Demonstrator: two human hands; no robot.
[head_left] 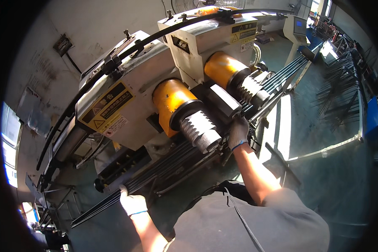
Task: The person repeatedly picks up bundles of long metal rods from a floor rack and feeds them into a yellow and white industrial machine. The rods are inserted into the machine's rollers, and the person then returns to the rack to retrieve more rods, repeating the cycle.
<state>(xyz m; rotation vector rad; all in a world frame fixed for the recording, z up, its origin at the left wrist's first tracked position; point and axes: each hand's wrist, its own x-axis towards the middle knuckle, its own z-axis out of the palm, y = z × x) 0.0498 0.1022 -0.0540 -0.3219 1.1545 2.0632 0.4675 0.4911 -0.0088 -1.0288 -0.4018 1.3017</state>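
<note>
Long thin dark metal rods [157, 168] lie side by side through the machine, from the lower left to the upper right. At their lower left stretch is my left hand [133, 204] in a white glove, its fingers closed on the rods' near edge. My right hand [238, 133], in a greyish glove, reaches under the end of a dark rectangular block [222, 101]; the block and the hand itself hide most of its fingers. Two orange cylinders [172, 101] with ridged steel ends [201, 130] jut toward me, one on either side of the block.
The pale machine housing [145, 90] bears yellow-black warning labels [107, 105]. A black hose [155, 37] arches over it. A control box with a small screen [298, 26] stands at the far right. More dark rods [340, 90] lie in a heap inside a frame at right.
</note>
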